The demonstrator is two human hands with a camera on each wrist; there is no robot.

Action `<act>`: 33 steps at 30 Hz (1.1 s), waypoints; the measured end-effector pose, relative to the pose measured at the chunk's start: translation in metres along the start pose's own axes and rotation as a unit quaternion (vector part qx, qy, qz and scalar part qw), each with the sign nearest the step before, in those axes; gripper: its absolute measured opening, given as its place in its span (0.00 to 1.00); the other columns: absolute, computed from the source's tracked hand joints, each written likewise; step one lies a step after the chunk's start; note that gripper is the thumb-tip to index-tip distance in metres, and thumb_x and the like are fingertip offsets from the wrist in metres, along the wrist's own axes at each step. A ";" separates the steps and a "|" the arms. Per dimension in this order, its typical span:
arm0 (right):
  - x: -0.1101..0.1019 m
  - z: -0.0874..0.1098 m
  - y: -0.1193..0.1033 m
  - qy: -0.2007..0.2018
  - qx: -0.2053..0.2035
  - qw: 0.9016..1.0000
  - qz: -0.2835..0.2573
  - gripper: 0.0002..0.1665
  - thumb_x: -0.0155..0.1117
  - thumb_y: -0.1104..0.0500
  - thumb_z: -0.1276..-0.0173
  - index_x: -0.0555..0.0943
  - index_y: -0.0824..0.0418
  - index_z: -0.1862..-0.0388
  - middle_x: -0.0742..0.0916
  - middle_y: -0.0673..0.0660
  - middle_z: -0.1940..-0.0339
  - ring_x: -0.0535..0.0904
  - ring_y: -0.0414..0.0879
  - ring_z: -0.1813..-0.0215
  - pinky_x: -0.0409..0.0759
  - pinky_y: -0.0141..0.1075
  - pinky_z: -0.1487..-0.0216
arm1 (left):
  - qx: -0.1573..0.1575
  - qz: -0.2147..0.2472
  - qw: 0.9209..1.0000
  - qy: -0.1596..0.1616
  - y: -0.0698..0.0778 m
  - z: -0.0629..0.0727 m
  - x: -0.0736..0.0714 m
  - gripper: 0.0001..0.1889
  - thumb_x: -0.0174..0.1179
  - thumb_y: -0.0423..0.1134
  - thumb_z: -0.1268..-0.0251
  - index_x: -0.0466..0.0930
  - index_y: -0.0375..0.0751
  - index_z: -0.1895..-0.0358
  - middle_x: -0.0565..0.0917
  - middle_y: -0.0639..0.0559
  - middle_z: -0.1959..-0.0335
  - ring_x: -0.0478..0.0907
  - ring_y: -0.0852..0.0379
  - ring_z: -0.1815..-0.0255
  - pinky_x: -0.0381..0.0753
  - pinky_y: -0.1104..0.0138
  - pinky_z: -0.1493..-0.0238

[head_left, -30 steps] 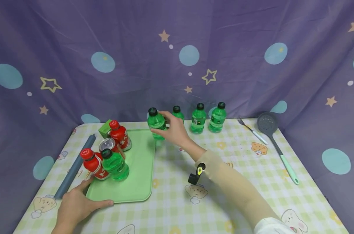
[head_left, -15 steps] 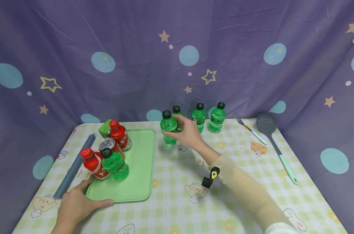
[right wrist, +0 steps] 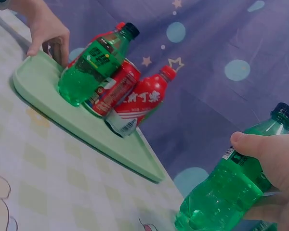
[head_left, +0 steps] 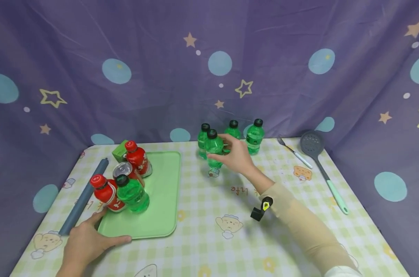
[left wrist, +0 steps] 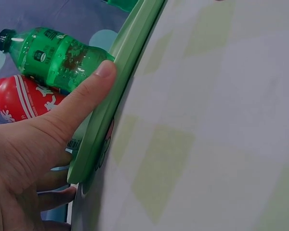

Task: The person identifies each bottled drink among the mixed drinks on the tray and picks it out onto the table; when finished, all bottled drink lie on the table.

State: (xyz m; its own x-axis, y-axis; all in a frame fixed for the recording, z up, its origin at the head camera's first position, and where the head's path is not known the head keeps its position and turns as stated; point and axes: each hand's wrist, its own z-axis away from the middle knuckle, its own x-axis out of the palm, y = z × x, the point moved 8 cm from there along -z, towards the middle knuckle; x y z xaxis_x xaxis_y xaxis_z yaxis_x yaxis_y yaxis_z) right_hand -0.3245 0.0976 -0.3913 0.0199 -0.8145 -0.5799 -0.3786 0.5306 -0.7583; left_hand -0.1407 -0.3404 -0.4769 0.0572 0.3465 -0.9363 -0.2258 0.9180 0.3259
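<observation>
In the head view my right hand [head_left: 235, 154] grips a green bottle [head_left: 214, 148] with a black cap round its middle, thumb across its front. The bottle stands upright just before another green bottle [head_left: 203, 140] in the back row. My left hand [head_left: 88, 242] holds the near left corner of a light green tray [head_left: 161, 215]; in the left wrist view its thumb [left wrist: 86, 94] lies along the rim. On the tray are a green bottle [head_left: 134, 196], two red bottles [head_left: 107, 194] with red caps, a red can [right wrist: 116, 89] and a green box [head_left: 120, 151].
Two more green bottles [head_left: 255, 138] stand at the back, one partly behind my right hand. To the right lie a fork [head_left: 294, 152] and a grey slotted turner [head_left: 324, 169]. A blue-grey rod [head_left: 84, 198] lies left of the tray. A purple curtain [head_left: 154, 77] hangs behind the table.
My right hand has moved right, away from the tray's far right corner, carrying the green bottle to the back row. The left hand keeps its place at the tray corner.
</observation>
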 end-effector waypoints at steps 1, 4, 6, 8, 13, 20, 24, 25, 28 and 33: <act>-0.003 0.001 0.002 0.001 0.002 1.000 0.001 0.46 0.85 0.43 0.39 0.77 0.56 0.25 0.86 0.62 0.32 0.89 0.57 0.39 0.90 0.47 0.40 | 0.000 -0.001 1.000 0.001 0.000 0.000 0.000 0.76 0.81 0.79 0.73 0.67 0.28 0.22 0.72 0.17 0.30 0.77 0.14 0.41 0.81 0.30 0.46; -0.011 0.003 0.007 0.005 0.012 1.000 0.003 0.46 0.85 0.44 0.39 0.77 0.55 0.25 0.87 0.62 0.32 0.89 0.57 0.39 0.90 0.48 0.40 | 0.007 -0.001 1.000 0.005 0.000 0.001 0.000 0.75 0.81 0.79 0.73 0.67 0.28 0.23 0.72 0.17 0.31 0.77 0.14 0.42 0.81 0.30 0.46; -0.018 0.005 0.011 0.012 0.017 1.000 0.000 0.46 0.85 0.45 0.39 0.77 0.55 0.25 0.87 0.62 0.33 0.89 0.57 0.39 0.90 0.48 0.40 | 0.009 -0.001 1.000 0.006 0.000 0.000 -0.001 0.75 0.81 0.79 0.73 0.68 0.28 0.23 0.73 0.17 0.31 0.78 0.14 0.42 0.81 0.30 0.47; -0.024 0.006 0.015 0.021 0.021 1.000 -0.001 0.47 0.85 0.45 0.39 0.77 0.56 0.25 0.87 0.63 0.33 0.89 0.57 0.39 0.89 0.48 0.40 | 0.008 0.000 1.000 0.003 0.000 0.001 -0.001 0.75 0.81 0.79 0.72 0.67 0.28 0.22 0.72 0.16 0.31 0.77 0.14 0.42 0.81 0.30 0.47; -0.037 0.009 0.028 0.039 0.038 0.998 -0.006 0.48 0.84 0.45 0.38 0.75 0.58 0.23 0.85 0.64 0.30 0.87 0.59 0.36 0.88 0.48 0.36 | 0.004 0.002 1.000 -0.005 -0.001 0.003 0.000 0.75 0.81 0.79 0.71 0.65 0.27 0.22 0.71 0.16 0.31 0.77 0.14 0.41 0.81 0.30 0.46; -0.061 0.017 0.040 0.066 0.052 0.996 0.015 0.49 0.85 0.46 0.39 0.74 0.59 0.22 0.83 0.67 0.29 0.88 0.63 0.38 0.88 0.53 0.38 | 0.004 0.006 1.000 -0.005 0.000 0.003 0.001 0.75 0.81 0.79 0.71 0.65 0.28 0.21 0.71 0.17 0.30 0.77 0.15 0.40 0.81 0.30 0.45; -0.073 0.022 0.048 0.081 0.060 0.995 0.022 0.50 0.85 0.46 0.40 0.74 0.59 0.22 0.83 0.67 0.28 0.88 0.64 0.38 0.88 0.54 0.37 | 0.006 0.002 1.000 -0.004 0.000 0.003 0.002 0.75 0.80 0.79 0.71 0.66 0.28 0.22 0.72 0.17 0.31 0.78 0.15 0.42 0.82 0.31 0.47; -0.075 0.024 0.050 0.085 0.063 0.994 0.024 0.50 0.85 0.46 0.40 0.74 0.59 0.23 0.83 0.67 0.28 0.88 0.64 0.37 0.87 0.55 0.37 | 0.007 0.001 1.000 -0.001 0.000 0.003 0.002 0.75 0.81 0.79 0.72 0.67 0.28 0.22 0.72 0.17 0.31 0.78 0.15 0.42 0.82 0.31 0.48; -0.080 0.027 0.057 0.095 0.070 0.993 0.023 0.51 0.86 0.45 0.41 0.75 0.60 0.23 0.84 0.68 0.29 0.88 0.65 0.37 0.87 0.55 0.36 | 0.013 -0.003 1.000 0.013 0.000 0.003 -0.001 0.75 0.80 0.80 0.75 0.69 0.28 0.24 0.74 0.17 0.32 0.79 0.16 0.43 0.82 0.31 0.49; -0.085 0.031 0.068 0.106 0.077 0.991 0.021 0.51 0.87 0.45 0.42 0.75 0.62 0.24 0.85 0.69 0.32 0.88 0.65 0.39 0.87 0.55 0.37 | 0.013 -0.002 1.000 0.017 -0.001 0.001 -0.003 0.75 0.80 0.81 0.76 0.69 0.29 0.23 0.74 0.17 0.33 0.79 0.16 0.45 0.83 0.33 0.52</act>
State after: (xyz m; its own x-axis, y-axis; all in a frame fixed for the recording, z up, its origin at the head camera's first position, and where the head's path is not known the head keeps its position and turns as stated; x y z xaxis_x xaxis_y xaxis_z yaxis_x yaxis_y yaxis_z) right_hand -0.3231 0.2104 -0.4026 -0.1946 -0.8134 -0.5481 -0.2282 0.5810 -0.7812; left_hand -0.1395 -0.3425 -0.4742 0.0247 0.3355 -0.9417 -0.2005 0.9245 0.3242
